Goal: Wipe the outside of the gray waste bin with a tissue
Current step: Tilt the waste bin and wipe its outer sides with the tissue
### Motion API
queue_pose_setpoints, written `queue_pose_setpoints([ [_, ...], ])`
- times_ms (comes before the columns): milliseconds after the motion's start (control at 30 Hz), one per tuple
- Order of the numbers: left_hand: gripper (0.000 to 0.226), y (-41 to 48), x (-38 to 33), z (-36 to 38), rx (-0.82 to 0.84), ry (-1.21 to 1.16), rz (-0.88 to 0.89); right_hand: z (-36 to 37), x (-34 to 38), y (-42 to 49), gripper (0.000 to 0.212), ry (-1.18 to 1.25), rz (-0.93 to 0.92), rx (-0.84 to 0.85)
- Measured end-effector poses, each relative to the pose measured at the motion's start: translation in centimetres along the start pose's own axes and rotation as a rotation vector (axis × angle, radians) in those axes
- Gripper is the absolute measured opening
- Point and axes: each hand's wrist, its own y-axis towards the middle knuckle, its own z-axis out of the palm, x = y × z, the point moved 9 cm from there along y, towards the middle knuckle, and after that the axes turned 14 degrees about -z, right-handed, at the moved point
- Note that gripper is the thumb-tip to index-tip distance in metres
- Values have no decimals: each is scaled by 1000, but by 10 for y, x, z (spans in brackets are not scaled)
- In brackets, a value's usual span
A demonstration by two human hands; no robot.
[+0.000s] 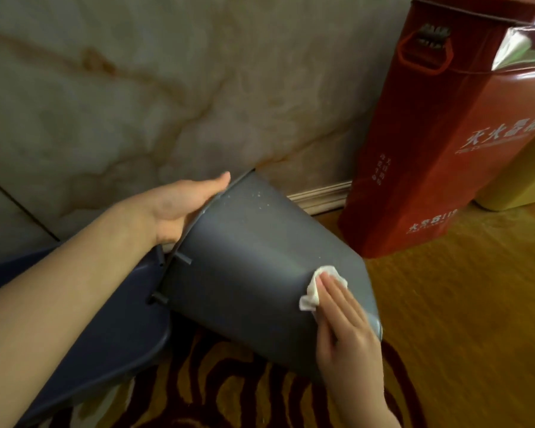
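Note:
The gray waste bin [244,267] lies tipped on its side, its base pointing right and its rim toward me on the left. My left hand [179,208] grips the rim at the upper left, fingers partly hidden inside the bin. My right hand [346,322] lies flat on the bin's outer wall near the base, pressing a crumpled white tissue [314,288] against it. The tissue sticks out from under my fingertips. Small pale specks dot the bin's wall near the rim.
The bin's gray lid [84,338] hangs open at the lower left. A tall red fire-extinguisher box [439,143] stands against the marble wall [167,88] on the right, a yellow container [519,183] beside it. Patterned gold-and-red carpet [464,319] covers the floor.

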Motion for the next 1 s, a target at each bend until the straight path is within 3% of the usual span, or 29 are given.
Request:
queue_pose_setpoints([
  [133,30,2,3,-10,-207,22,-10,2,-7,-15,50,-6,58,-28],
  [267,31,-1,-5,-2,-235,73,118,-15,-45,-19,22,166,468,-252],
  [333,36,-2,-6,-1,-238,97,162,-15,-47,0,16,290,537,-307],
  [433,27,2,-4,0,-169,59,208,-5,-22,66,28,417,387,-288],
  [600,32,10,1,-1,-106,2,216,41,7,143,20,279,169,-58],
  [800,31,16,9,-12,-92,-143,166,65,65,109,38,275,-146,16],
  [1000,45,14,16,0,-5,-132,22,66,94,79,31,154,-353,-20],
])
